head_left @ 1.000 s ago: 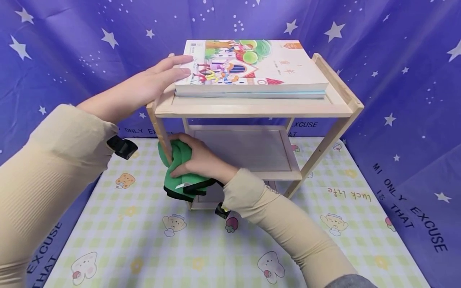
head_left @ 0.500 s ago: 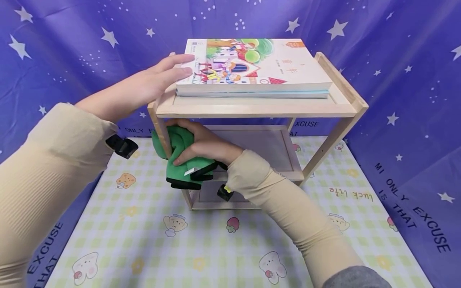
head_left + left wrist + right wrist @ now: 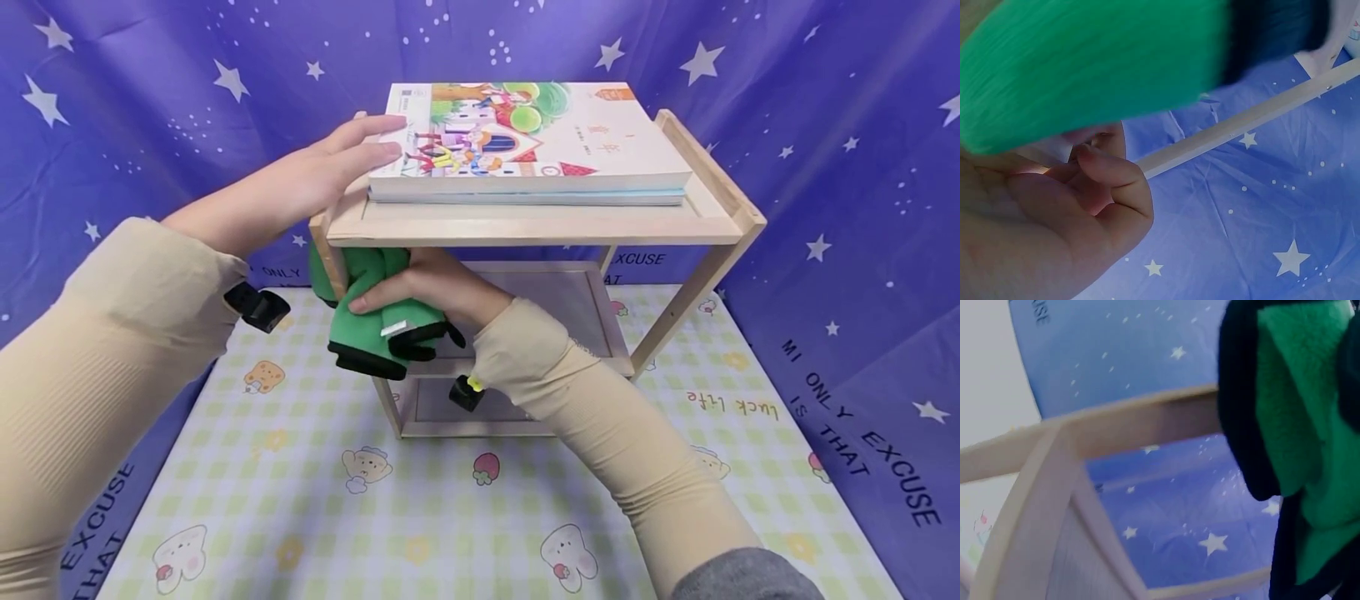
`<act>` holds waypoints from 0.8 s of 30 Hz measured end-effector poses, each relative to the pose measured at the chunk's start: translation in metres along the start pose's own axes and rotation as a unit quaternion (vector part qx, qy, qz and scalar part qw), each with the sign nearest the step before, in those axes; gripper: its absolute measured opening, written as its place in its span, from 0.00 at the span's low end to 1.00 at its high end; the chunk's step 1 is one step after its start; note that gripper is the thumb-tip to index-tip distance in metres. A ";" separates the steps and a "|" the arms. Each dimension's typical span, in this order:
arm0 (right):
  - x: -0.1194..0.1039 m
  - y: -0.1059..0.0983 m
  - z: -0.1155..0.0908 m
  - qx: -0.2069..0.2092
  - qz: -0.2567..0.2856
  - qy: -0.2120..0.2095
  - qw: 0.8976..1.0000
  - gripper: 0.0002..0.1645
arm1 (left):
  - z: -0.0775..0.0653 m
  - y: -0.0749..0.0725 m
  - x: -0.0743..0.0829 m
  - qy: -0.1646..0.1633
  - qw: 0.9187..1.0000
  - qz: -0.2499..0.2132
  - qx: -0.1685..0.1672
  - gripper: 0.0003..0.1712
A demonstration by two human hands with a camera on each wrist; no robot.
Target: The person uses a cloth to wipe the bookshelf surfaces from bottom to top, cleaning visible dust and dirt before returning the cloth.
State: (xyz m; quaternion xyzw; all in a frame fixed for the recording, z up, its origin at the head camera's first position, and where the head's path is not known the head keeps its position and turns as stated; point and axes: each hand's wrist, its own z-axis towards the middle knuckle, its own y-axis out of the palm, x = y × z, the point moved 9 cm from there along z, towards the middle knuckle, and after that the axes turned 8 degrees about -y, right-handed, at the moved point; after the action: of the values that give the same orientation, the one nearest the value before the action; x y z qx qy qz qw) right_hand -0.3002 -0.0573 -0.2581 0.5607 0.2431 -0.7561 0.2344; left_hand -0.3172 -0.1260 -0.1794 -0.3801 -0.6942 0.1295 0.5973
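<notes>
In the head view my left hand (image 3: 300, 187) holds the upper left end of a small wooden shelf (image 3: 525, 227). Two of its fingers lie on the left edge of a picture-cover book (image 3: 555, 142). The left wrist view shows curled fingers (image 3: 1125, 200) by the wood. My right hand (image 3: 438, 287) grips a green cloth (image 3: 360, 317) with black edging, wrapped about the shelf's left front post just under the top board. Part of that hand is hidden by the top board. The cloth also fills much of the left wrist view and the right side of the right wrist view.
Beneath the top board are a middle board (image 3: 525, 292) and a low board (image 3: 495, 408). Under the shelf lies a checked tablecloth (image 3: 337, 533) with cartoon prints. A blue star-patterned curtain (image 3: 840, 208) surrounds the table at the back and sides.
My right hand has slid the green cloth up the left front post, from about middle-board height to just beneath the top board. My left hand has stayed in place on the shelf and book.
</notes>
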 end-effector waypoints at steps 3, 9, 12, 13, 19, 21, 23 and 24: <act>-0.005 -0.001 -0.002 0.026 0.028 0.000 0.999 0.38 | -0.001 0.000 0.000 0.002 1.000 0.003 0.001 0.35; -0.009 0.001 -0.007 0.070 0.069 -0.007 0.995 0.38 | -0.001 -0.001 -0.001 0.002 1.000 0.009 0.007 0.35; -0.013 0.003 -0.009 0.075 0.058 -0.036 0.995 0.43 | -0.001 -0.001 -0.002 0.000 1.000 0.019 0.008 0.35; -0.015 0.004 -0.010 0.074 0.052 -0.048 0.995 0.45 | -0.001 -0.001 -0.002 -0.001 1.000 0.022 0.008 0.35; -0.017 0.007 -0.014 0.088 0.005 -0.093 0.992 0.53 | -0.002 -0.001 -0.001 -0.003 1.000 0.017 0.009 0.35; -0.015 0.007 -0.016 0.095 -0.008 -0.093 0.991 0.54 | -0.002 -0.001 -0.001 -0.004 1.000 0.018 0.010 0.35; -0.013 0.008 -0.017 0.099 -0.023 -0.092 0.991 0.53 | -0.002 -0.001 -0.001 -0.004 1.000 0.018 0.010 0.35; -0.011 0.009 -0.018 0.100 -0.030 -0.088 0.991 0.52 | -0.002 -0.001 -0.002 -0.004 1.000 0.017 0.010 0.35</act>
State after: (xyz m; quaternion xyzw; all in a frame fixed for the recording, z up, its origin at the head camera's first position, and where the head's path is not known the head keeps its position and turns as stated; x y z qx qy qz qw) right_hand -0.2787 -0.0520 -0.2526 0.5047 0.1613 -0.8298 0.1750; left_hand -0.3154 -0.1284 -0.1795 -0.3856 -0.6884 0.1483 0.5962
